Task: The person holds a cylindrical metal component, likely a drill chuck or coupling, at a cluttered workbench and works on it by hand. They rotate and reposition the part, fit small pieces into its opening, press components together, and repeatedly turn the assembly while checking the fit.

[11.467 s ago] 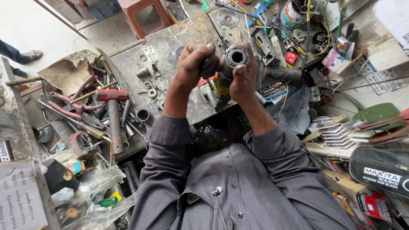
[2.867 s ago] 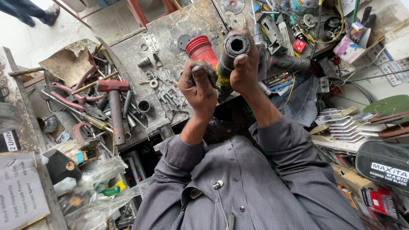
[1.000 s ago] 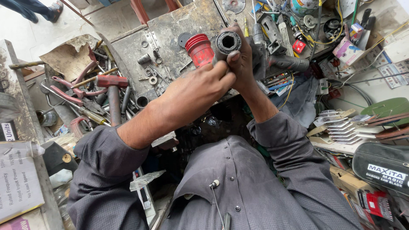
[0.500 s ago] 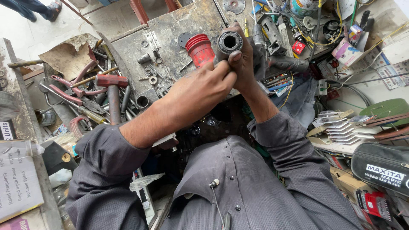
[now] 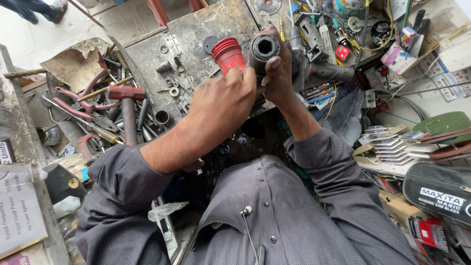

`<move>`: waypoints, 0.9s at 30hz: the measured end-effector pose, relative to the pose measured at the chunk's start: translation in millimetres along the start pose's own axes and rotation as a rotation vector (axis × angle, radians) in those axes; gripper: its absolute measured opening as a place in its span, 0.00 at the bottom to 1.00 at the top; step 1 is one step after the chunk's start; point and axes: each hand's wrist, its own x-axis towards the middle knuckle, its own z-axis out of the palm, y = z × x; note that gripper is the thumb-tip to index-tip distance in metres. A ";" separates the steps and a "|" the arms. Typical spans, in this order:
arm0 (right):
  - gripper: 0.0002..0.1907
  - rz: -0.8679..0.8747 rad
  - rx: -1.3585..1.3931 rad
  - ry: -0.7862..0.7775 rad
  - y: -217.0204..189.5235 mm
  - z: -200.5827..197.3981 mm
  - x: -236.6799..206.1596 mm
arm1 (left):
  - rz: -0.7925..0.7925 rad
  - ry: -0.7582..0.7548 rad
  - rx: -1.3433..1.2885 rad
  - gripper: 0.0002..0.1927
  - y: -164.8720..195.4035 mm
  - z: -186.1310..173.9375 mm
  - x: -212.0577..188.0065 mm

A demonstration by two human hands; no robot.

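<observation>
Head view: a dark cylindrical metal part [image 5: 265,49] with a hollow end is being gripped by the right hand [image 5: 280,73], fingers wrapped closed around it, above the workbench [image 5: 206,29]. At its 8 o'clock, the left hand [image 5: 223,105] is being pressed against the part, fingers curled. A red ribbed cap [image 5: 228,54] is lying at 9 o'clock, and a red-headed hammer [image 5: 126,105] further out.

A dark grey metal tube [image 5: 265,48] is seen beside a bright red ribbed cap [image 5: 229,54]. The hammer [image 5: 126,105] is red-headed with a grey handle — the pliers [image 5: 78,100] red-gripped. The tabletop [image 5: 206,24] is stained grey-brown — the shirt sleeves [image 5: 122,196] plain grey.
</observation>
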 end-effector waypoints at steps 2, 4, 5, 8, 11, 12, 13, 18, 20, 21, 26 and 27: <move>0.48 0.003 -0.026 -0.008 -0.9 -1.3 -0.7 | 0.200 0.191 -0.003 0.06 -5.0 1.5 1.8; 0.48 -0.005 -0.065 -0.015 -1.8 -3.0 -1.1 | 0.370 0.293 -0.013 0.07 -10.0 3.7 2.6; 0.48 0.001 -0.041 -0.011 -2.1 -3.5 -1.4 | 0.437 0.296 -0.024 0.08 -12.4 4.5 2.2; 0.49 0.008 0.026 0.000 -1.9 -2.6 -1.2 | 0.512 0.275 -0.064 0.08 -16.7 5.7 2.0; 0.49 -0.002 0.068 0.014 -0.9 0.0 -0.7 | 0.507 0.326 -0.073 0.10 -15.0 6.1 -0.9; 0.49 -0.004 0.080 0.015 -0.8 1.0 -0.8 | 0.499 0.356 -0.072 0.12 -13.1 6.6 -3.0; 0.49 -0.005 0.090 0.017 -0.8 1.9 -0.9 | 0.399 0.344 -0.109 0.11 -9.2 7.9 -6.0; 0.48 -0.022 -0.028 0.019 -4.7 4.5 -1.1 | -0.078 0.252 0.025 0.11 6.4 13.1 -10.7; 0.47 -0.032 -0.072 0.001 -6.8 4.3 -0.3 | 0.029 0.232 -0.001 0.07 5.5 12.4 -9.6; 0.46 -0.047 -0.097 -0.007 -8.3 4.2 0.1 | 0.085 0.222 -0.015 0.05 4.4 11.7 -9.0; 0.47 -0.025 -0.016 -0.033 -13.5 5.8 1.1 | 0.277 0.322 -0.008 0.07 -5.6 5.7 -6.1; 0.47 -0.038 -0.031 -0.032 -13.9 6.3 1.3 | 0.285 0.312 -0.004 0.07 -8.4 4.3 -5.6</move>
